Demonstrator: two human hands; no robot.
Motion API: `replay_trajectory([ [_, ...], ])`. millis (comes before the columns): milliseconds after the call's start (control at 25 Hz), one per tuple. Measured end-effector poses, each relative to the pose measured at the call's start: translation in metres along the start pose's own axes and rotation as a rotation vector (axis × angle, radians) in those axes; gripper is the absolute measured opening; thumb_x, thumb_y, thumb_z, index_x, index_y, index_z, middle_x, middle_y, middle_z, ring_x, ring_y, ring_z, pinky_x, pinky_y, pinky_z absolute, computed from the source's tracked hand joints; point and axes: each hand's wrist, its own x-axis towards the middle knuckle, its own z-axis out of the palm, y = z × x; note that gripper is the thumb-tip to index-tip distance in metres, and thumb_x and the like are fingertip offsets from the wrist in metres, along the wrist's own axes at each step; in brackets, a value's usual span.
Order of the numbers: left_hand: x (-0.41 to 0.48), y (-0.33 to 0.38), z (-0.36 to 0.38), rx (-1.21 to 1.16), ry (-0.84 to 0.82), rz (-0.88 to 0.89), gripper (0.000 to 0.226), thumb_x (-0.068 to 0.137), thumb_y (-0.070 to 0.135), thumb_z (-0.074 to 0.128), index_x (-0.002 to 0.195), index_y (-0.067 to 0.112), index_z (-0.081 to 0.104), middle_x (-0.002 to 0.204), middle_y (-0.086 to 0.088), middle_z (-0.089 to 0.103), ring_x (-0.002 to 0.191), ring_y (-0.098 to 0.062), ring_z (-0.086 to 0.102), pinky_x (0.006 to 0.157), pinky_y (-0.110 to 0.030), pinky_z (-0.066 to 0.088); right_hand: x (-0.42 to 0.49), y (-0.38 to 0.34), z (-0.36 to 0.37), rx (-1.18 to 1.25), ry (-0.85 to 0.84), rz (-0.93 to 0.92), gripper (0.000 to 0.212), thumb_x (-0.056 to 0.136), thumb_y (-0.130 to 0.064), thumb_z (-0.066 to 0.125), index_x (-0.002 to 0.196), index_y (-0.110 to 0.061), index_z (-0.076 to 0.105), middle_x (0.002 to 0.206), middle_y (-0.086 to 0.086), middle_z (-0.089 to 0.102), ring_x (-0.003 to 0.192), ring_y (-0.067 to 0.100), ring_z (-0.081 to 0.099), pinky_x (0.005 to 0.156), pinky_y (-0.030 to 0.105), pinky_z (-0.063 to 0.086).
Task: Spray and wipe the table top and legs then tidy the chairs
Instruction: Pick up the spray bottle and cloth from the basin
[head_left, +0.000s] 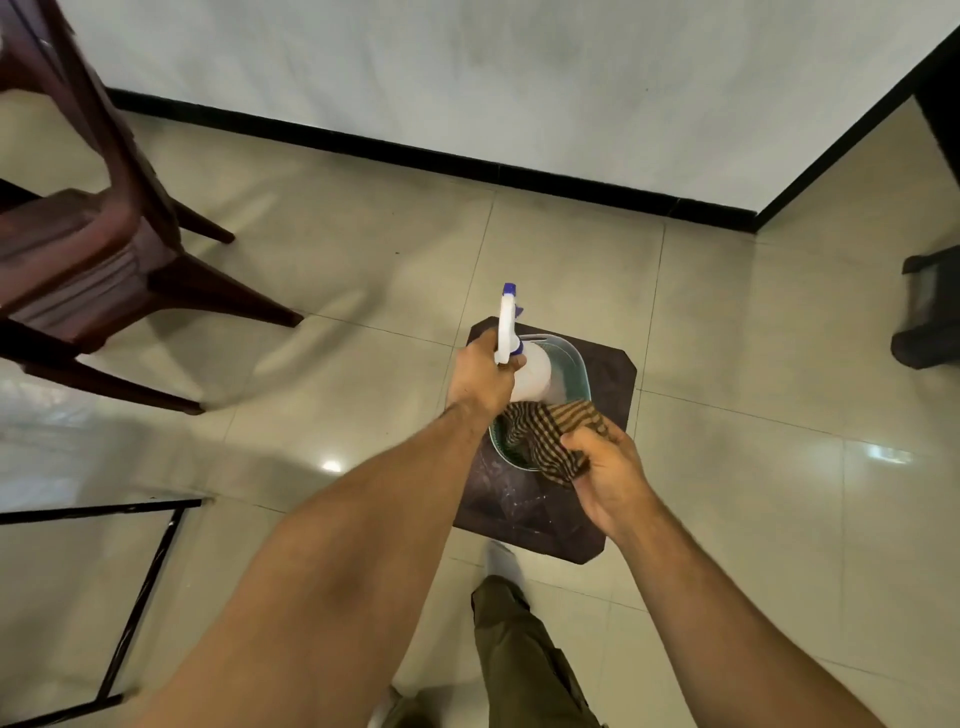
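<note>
The left hand (480, 376) is wrapped around the neck of a white spray bottle (522, 364) with a blue nozzle, while the right hand (605, 470) grips a brown checked cloth (550, 434) that drapes over the rim of a pale plastic basket (574, 356). The basket sits on a small dark stool (535, 512) on the tiled floor (363, 270). A stack of dark red chairs (93, 228) stands well apart at the far left, and the black-framed glass tabletop (78, 506) shows at the near left edge.
</note>
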Motion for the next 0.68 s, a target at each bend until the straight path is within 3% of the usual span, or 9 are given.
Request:
replay_trajectory([
  [80, -0.015, 0.004, -0.029, -0.118, 0.097, 0.014, 0.037, 0.098, 0.013, 0.066, 0.134, 0.013, 0.057, 0.105, -0.001, 0.064, 0.104, -0.025, 0.061, 0.093, -0.040, 0.054, -0.016, -0.007, 0.008, 0.166, 0.010, 0.018, 0.035, 0.078, 0.016, 0.047, 0.104, -0.002, 0.064, 0.098, 0.016, 0.069, 0.092, 0.029, 0.067, 0.081, 0.045, 0.056],
  [200, -0.040, 0.002, -0.087, -0.220, 0.235, 0.055, 0.033, 0.101, 0.013, 0.059, 0.133, 0.013, 0.052, 0.097, 0.000, 0.059, 0.093, -0.025, 0.057, 0.087, -0.039, 0.050, -0.042, -0.014, 0.029, 0.387, 0.001, 0.075, 0.049, 0.063, 0.007, 0.047, 0.109, 0.000, 0.063, 0.103, 0.021, 0.066, 0.093, 0.032, 0.066, 0.079, 0.044, 0.056],
  [320, -0.077, -0.009, -0.160, -0.272, 0.357, 0.058, 0.011, 0.104, 0.019, 0.055, 0.112, 0.012, 0.051, 0.084, 0.004, 0.054, 0.079, -0.021, 0.052, 0.077, -0.034, 0.043, -0.078, -0.007, 0.065, 0.533, -0.023, 0.175, 0.039, 0.084, -0.012, 0.055, 0.121, -0.002, 0.062, 0.118, 0.020, 0.068, 0.112, 0.034, 0.065, 0.103, 0.048, 0.048],
  [400, -0.109, -0.027, -0.207, -0.325, 0.442, 0.037, 0.011, 0.104, 0.022, 0.054, 0.102, 0.013, 0.049, 0.078, 0.007, 0.050, 0.071, -0.012, 0.049, 0.070, -0.030, 0.038, -0.105, 0.007, 0.105, 0.475, -0.078, 0.207, 0.045, 0.088, -0.027, 0.066, 0.125, -0.001, 0.063, 0.123, 0.020, 0.067, 0.117, 0.033, 0.064, 0.105, 0.045, 0.048],
  [480, -0.139, -0.056, -0.245, -0.377, 0.500, -0.018, 0.014, 0.103, 0.026, 0.057, 0.101, 0.013, 0.051, 0.079, 0.008, 0.051, 0.073, -0.012, 0.050, 0.070, -0.028, 0.038, -0.126, 0.029, 0.151, 0.349, -0.137, 0.254, 0.041, 0.087, -0.017, 0.067, 0.122, 0.004, 0.064, 0.120, 0.023, 0.068, 0.104, 0.035, 0.070, 0.090, 0.046, 0.058],
  [560, -0.171, -0.087, -0.281, -0.432, 0.530, -0.082, 0.018, 0.101, 0.028, 0.062, 0.100, 0.012, 0.053, 0.082, 0.005, 0.053, 0.080, -0.018, 0.053, 0.075, -0.031, 0.041, -0.144, 0.054, 0.198, 0.257, -0.170, 0.310, 0.022, 0.092, -0.010, 0.058, 0.101, 0.008, 0.067, 0.097, 0.025, 0.071, 0.073, 0.034, 0.073, 0.059, 0.043, 0.063],
  [600, -0.188, -0.105, -0.302, -0.454, 0.544, -0.122, 0.019, 0.101, 0.029, 0.062, 0.100, 0.012, 0.053, 0.083, 0.003, 0.054, 0.084, -0.019, 0.054, 0.078, -0.032, 0.043, -0.154, 0.067, 0.222, 0.240, -0.185, 0.318, 0.021, 0.095, -0.011, 0.054, 0.092, 0.006, 0.066, 0.084, 0.022, 0.069, 0.064, 0.032, 0.071, 0.053, 0.038, 0.060],
  [680, -0.222, -0.142, -0.340, -0.498, 0.564, -0.213, 0.017, 0.101, 0.030, 0.060, 0.103, 0.014, 0.053, 0.086, 0.002, 0.055, 0.088, -0.021, 0.056, 0.084, -0.036, 0.047, -0.174, 0.091, 0.268, 0.276, -0.213, 0.316, 0.019, 0.096, -0.014, 0.049, 0.092, 0.000, 0.061, 0.078, 0.017, 0.063, 0.065, 0.029, 0.066, 0.060, 0.037, 0.058],
])
